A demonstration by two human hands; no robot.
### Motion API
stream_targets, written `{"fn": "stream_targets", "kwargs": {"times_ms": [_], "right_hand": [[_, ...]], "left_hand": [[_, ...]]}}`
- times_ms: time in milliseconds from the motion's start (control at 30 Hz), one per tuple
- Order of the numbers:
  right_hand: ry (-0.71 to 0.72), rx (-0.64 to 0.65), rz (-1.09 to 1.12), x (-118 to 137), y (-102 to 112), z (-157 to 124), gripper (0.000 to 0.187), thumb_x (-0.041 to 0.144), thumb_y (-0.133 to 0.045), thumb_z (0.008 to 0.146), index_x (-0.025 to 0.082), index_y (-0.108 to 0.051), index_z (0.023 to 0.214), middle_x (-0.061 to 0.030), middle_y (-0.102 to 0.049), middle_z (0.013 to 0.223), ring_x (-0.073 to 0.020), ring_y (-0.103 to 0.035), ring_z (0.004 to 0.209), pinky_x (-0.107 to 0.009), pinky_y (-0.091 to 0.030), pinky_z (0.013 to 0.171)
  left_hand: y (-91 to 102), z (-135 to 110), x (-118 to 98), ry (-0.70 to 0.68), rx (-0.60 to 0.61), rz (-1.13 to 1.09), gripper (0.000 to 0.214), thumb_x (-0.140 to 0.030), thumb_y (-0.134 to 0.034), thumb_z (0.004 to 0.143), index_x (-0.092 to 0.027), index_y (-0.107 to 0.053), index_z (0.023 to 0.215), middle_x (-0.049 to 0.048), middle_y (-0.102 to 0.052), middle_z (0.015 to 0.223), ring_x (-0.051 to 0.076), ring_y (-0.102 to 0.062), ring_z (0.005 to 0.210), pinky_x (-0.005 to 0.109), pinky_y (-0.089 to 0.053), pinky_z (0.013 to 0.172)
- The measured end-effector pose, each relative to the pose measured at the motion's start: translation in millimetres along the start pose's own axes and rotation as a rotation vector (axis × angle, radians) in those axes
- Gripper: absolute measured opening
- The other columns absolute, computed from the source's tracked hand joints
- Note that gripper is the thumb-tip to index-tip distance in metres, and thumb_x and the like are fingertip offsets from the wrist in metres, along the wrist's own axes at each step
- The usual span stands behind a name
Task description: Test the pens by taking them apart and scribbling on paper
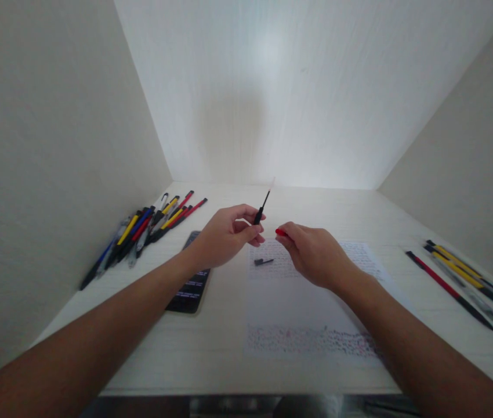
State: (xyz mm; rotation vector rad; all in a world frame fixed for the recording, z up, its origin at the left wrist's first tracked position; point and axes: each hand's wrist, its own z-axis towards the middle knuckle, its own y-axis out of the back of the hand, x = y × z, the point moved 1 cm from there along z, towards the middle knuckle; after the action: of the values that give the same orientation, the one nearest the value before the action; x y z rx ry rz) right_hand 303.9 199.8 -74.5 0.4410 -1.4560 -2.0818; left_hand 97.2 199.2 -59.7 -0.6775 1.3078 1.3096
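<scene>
My left hand is closed around a black pen part, tilted up, with a thin dark refill sticking out of its top and a pale, clear length at the end. My right hand pinches a red pen barrel; only its red end shows and the rest is hidden in the fingers. The two hands are apart, side by side above the desk. Below and between them, a small black pen cap with a clip lies on a sheet of paper marked with handwriting and many small pen strokes.
A dark phone with text on its screen lies under my left forearm. Many pens in several colours are heaped at the left wall. Several more, including a red and black pen, lie at the right. White panels enclose the desk.
</scene>
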Motion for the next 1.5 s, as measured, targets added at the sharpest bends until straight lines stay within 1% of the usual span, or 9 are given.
{"fn": "stream_targets", "kwargs": {"times_ms": [267, 467, 567, 700, 833, 900, 1000, 1233, 1500], "right_hand": [[0.024, 0.002, -0.008, 3, 2, 0, 0.035, 0.038, -0.036, 0.106, 0.017, -0.062, 0.099, -0.0086, -0.073, 0.085, -0.0187, -0.061, 0.066, -0.032, -0.027, 0.060], [0.048, 0.001, -0.035, 3, -1, 0, 0.039, 0.041, -0.033, 0.106, 0.016, -0.062, 0.096, -0.0085, -0.072, 0.081, -0.0182, -0.058, 0.063, -0.033, -0.024, 0.058], [0.040, 0.000, 0.014, 3, -2, 0, 0.037, 0.041, -0.037, 0.105, 0.017, -0.061, 0.091, -0.0071, -0.069, 0.077, -0.0168, -0.053, 0.061, -0.033, -0.023, 0.059], [-0.058, -0.079, 0.411, 0, -3, 1, 0.033, 0.038, -0.046, 0.102, 0.019, -0.053, 0.076, -0.0009, -0.056, 0.065, -0.0133, -0.044, 0.059, -0.030, -0.028, 0.059], [-0.405, -0.178, 1.310, -5, -3, 6, 0.032, 0.034, -0.053, 0.096, 0.022, -0.041, 0.069, 0.0075, -0.030, 0.055, -0.0089, -0.024, 0.047, -0.025, -0.020, 0.046], [-0.539, -0.167, 1.708, -8, -2, 9, 0.035, 0.029, -0.054, 0.094, 0.022, -0.035, 0.066, 0.0090, -0.019, 0.056, -0.0077, -0.012, 0.047, -0.023, -0.011, 0.042], [-0.654, -0.164, 2.045, -13, 0, 11, 0.040, 0.020, -0.051, 0.094, 0.021, -0.028, 0.061, 0.0088, -0.014, 0.057, -0.0073, -0.007, 0.048, -0.021, -0.007, 0.038], [-0.783, -0.222, 2.254, -17, 0, 13, 0.041, 0.016, -0.046, 0.095, 0.021, -0.029, 0.059, 0.0089, -0.014, 0.056, -0.0073, -0.005, 0.047, -0.018, -0.008, 0.035], [-0.668, -0.210, 2.252, -8, -4, 11, 0.037, 0.013, -0.051, 0.093, 0.020, -0.032, 0.062, 0.0085, -0.017, 0.059, -0.0066, -0.010, 0.049, -0.017, -0.012, 0.037]], "left_hand": [[2.5, -1, 4, -0.002, -0.004, -0.036, 0.008, -0.013, -0.048, 0.084, -0.020, -0.050, 0.083, -0.0046, -0.049, 0.061, 0.010, -0.047, 0.054, 0.024, -0.039, 0.051], [-1.0, -3, -2, -0.041, -0.064, 0.182, 0.022, -0.036, -0.059, 0.091, -0.021, -0.046, 0.079, -0.0043, -0.048, 0.062, 0.011, -0.045, 0.055, 0.025, -0.035, 0.051], [-2.3, -4, -2, -0.063, -0.062, 0.228, 0.026, -0.044, -0.054, 0.096, -0.022, -0.052, 0.083, -0.0039, -0.049, 0.061, 0.011, -0.044, 0.052, 0.025, -0.034, 0.049], [-3.7, -3, 3, -0.049, -0.063, 0.102, 0.032, -0.045, -0.041, 0.102, -0.022, -0.058, 0.088, -0.0051, -0.040, 0.054, 0.010, -0.039, 0.046, 0.025, -0.029, 0.044], [-8.4, -3, 9, -0.106, -0.058, 0.061, 0.030, -0.045, -0.041, 0.103, -0.023, -0.061, 0.107, -0.0071, -0.034, 0.056, 0.010, -0.033, 0.046, 0.025, -0.029, 0.046], [-10.6, -4, 7, -0.145, -0.064, 0.136, 0.029, -0.042, -0.039, 0.104, -0.022, -0.060, 0.100, -0.0065, -0.038, 0.057, 0.010, -0.035, 0.049, 0.025, -0.030, 0.049], [-11.8, -8, 3, -0.191, -0.056, 0.316, 0.038, -0.038, -0.035, 0.105, -0.019, -0.051, 0.075, -0.0043, -0.043, 0.059, 0.010, -0.038, 0.054, 0.027, -0.030, 0.053], [-21.2, -12, 5, -0.266, 0.095, 0.726, 0.044, -0.040, -0.030, 0.105, -0.019, -0.044, 0.069, -0.0030, -0.045, 0.058, 0.012, -0.035, 0.053, 0.032, -0.019, 0.057], [-27.3, -16, 4, -0.247, 0.118, 0.879, 0.047, -0.040, -0.020, 0.105, -0.020, -0.046, 0.072, 0.0020, -0.052, 0.063, 0.015, -0.035, 0.056, 0.035, -0.017, 0.059]]}}
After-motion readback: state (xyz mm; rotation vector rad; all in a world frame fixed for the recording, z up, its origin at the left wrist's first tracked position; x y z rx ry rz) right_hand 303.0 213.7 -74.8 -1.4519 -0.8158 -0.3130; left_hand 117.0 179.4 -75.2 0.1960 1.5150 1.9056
